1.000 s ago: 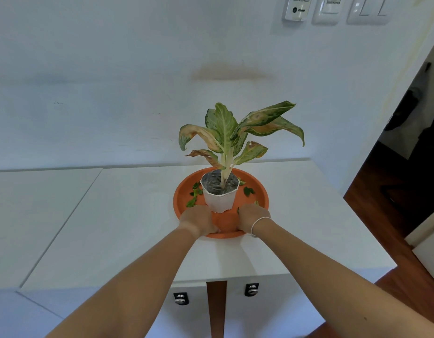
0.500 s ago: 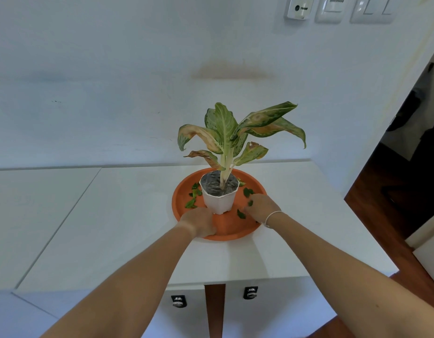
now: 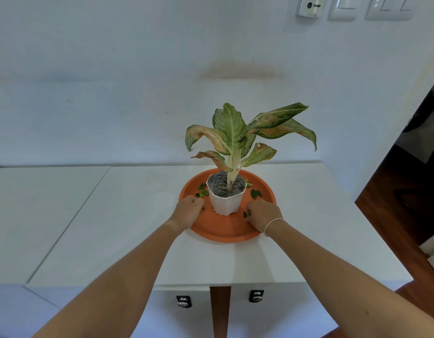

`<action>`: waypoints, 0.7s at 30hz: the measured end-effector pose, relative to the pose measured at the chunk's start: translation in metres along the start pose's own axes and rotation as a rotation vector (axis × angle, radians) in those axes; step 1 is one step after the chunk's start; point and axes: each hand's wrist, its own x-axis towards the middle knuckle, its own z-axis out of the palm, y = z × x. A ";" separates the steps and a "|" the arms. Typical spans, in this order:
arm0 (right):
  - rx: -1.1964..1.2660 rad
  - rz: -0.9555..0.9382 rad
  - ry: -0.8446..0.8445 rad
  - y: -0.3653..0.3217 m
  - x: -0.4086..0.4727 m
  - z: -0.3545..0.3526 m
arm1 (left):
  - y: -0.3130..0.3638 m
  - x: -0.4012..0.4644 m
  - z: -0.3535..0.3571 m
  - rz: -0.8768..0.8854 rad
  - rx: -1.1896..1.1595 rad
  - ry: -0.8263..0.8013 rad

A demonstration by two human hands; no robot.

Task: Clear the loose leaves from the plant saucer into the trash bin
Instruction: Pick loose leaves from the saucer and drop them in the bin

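Head view shows your curled left hand [image 3: 187, 211] and right hand [image 3: 261, 213] pinching small loose green leaves [image 3: 247, 214] on the round orange plastic saucer [image 3: 225, 230], flanking the white faceted pot [image 3: 225, 200].

A home interior is showing itself: wall switches [image 3: 342, 7] sitting at one o'clock, a white bench [image 3: 128, 215], wooden floor [image 3: 391, 211] lying at three o'clock

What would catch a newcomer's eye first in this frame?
The potted plant in its white pot, standing mid-way on the orange saucer on the white counter. Next, the left hand and right hand on the saucer either side of the pot, among loose leaves.
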 end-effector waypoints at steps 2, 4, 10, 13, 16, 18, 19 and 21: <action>-0.010 -0.012 0.016 -0.003 0.000 0.005 | -0.001 -0.001 -0.002 -0.111 -0.192 0.006; -0.021 -0.029 0.020 -0.005 -0.002 0.007 | -0.003 -0.002 -0.005 -0.184 -0.424 -0.029; 0.238 0.091 -0.081 -0.006 -0.002 -0.005 | -0.004 -0.008 -0.008 -0.295 -0.927 -0.113; 0.733 0.268 -0.132 -0.004 0.001 -0.017 | -0.005 -0.008 -0.005 -0.324 -1.066 -0.125; 1.293 0.479 -0.211 0.003 -0.003 -0.022 | -0.007 -0.007 0.000 -0.339 -1.116 -0.111; 1.546 0.537 -0.201 0.007 -0.004 -0.018 | -0.007 -0.006 0.002 -0.341 -1.129 -0.105; 1.643 0.549 -0.184 0.008 -0.005 -0.016 | -0.007 -0.006 0.003 -0.338 -1.130 -0.100; 1.806 0.560 -0.146 0.009 -0.006 -0.012 | -0.007 -0.006 0.003 -0.333 -1.131 -0.088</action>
